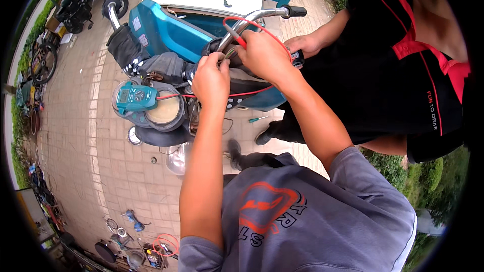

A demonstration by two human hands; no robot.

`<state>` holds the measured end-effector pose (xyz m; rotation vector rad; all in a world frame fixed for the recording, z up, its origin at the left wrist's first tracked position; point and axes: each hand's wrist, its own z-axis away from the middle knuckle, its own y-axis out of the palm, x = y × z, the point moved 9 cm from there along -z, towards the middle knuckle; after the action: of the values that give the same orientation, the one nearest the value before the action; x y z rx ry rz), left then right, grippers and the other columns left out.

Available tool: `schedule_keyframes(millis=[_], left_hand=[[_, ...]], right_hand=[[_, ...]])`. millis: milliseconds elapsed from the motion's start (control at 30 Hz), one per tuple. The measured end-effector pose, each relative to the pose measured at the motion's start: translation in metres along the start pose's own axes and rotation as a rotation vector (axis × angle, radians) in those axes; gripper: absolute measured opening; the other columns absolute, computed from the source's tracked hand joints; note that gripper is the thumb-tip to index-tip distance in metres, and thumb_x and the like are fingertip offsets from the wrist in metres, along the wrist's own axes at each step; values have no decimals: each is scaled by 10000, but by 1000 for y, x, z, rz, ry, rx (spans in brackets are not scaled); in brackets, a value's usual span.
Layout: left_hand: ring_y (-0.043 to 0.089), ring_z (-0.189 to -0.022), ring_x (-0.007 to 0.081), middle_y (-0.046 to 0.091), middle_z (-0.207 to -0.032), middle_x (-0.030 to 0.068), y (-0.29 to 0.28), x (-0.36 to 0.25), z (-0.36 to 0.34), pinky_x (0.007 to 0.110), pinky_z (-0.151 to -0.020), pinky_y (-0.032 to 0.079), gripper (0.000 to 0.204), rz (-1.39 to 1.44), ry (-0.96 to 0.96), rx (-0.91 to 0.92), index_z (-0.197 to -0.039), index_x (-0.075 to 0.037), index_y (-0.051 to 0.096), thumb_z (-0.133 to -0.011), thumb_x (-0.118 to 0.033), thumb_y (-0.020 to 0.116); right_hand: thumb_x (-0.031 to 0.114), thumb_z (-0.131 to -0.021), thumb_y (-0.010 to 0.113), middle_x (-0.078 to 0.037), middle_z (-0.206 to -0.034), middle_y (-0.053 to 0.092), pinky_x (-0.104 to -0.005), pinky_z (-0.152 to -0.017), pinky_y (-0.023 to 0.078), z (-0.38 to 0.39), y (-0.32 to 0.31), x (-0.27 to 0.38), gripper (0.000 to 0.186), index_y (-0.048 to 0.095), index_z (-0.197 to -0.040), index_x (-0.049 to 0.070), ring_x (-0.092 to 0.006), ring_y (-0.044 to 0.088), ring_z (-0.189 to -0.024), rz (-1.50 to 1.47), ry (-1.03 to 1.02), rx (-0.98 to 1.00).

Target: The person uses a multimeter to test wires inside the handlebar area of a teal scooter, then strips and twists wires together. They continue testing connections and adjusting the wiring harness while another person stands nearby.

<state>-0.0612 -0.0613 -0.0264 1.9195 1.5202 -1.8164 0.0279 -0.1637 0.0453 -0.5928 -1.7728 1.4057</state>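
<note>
Head view: left hand pinches thin wires by the handlebar, right hand grips the red probe, meter sitting left; wires are already out, but probe contact can't be told.

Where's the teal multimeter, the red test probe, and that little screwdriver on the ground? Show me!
Multimeter (136,97): head view, middle of its casing.
Red test probe (236,37): head view, on its handle.
Screwdriver (255,120): head view, on its handle.
</note>
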Motion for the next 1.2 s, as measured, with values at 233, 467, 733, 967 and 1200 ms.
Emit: schedule_keyframes(millis=[233,467,733,967,1200], left_hand=[[629,-800,352,631,-908,119,-8,2,16,416,-695,498,107,247,110,-159,-877,-53,676,-792,-97,726],[652,-796,317,668,-887,92,-7,-8,19,380,-691,517,88,183,369,-190,-878,-46,678,-797,-59,708],[651,-845,305,674,-961,91,-19,-2,15,370,-729,516,138,268,301,-97,-921,-42,684,-798,-95,718],[652,-921,294,678,-1005,147,-96,64,147,366,-833,503,200,390,126,177,-1038,12,676,-869,-95,670],[633,-850,175,681,-963,88,-137,276,177,306,-760,493,210,495,-437,232,-1042,-5,662,-924,-177,641]], right_hand=[[224,-833,646,-235,-731,644,-523,-675,486,9,-1,-12,221,609,-837,7,-426,634,-744,32,-84,-79],[277,-891,645,-208,-661,630,-455,-594,477,26,-14,-5,288,630,-853,-8,-387,630,-645,-197,-120,-185],[283,-1016,439,-55,-762,544,-235,-562,356,132,-22,22,383,616,-871,-24,-94,454,-645,-894,-165,-231],[99,-875,687,-66,-834,591,-256,-599,411,216,72,69,168,542,-903,19,-100,486,-664,-1170,-79,128],[186,-827,772,-67,-768,669,-294,-625,488,264,212,143,206,648,-854,24,-149,635,-699,-980,287,267]])
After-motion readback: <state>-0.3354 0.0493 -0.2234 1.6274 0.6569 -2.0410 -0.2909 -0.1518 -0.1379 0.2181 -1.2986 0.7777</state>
